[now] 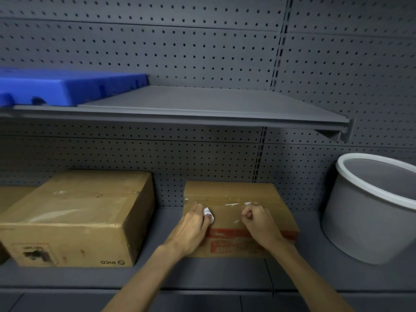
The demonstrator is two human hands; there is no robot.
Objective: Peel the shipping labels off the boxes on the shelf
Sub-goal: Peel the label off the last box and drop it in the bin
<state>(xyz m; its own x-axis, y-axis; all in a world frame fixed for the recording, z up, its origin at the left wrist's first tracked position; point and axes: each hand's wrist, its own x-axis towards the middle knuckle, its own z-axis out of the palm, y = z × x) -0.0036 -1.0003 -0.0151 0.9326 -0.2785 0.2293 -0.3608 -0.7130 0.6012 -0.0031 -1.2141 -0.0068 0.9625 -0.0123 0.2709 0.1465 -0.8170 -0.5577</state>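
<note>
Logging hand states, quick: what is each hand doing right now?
Left hand: holds a crumpled white paper scrap.
Right hand: fingers curled on the small brown cardboard box; grip unclear.

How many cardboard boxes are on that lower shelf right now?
3, one only partly seen. The small box sits under both hands, the large box stands to its left, and a sliver of a third box shows at the left edge. More may lie beyond view.

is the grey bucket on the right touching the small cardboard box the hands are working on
Apart. The head view shows a strip of bare shelf between the grey bucket and the small cardboard box.
</note>
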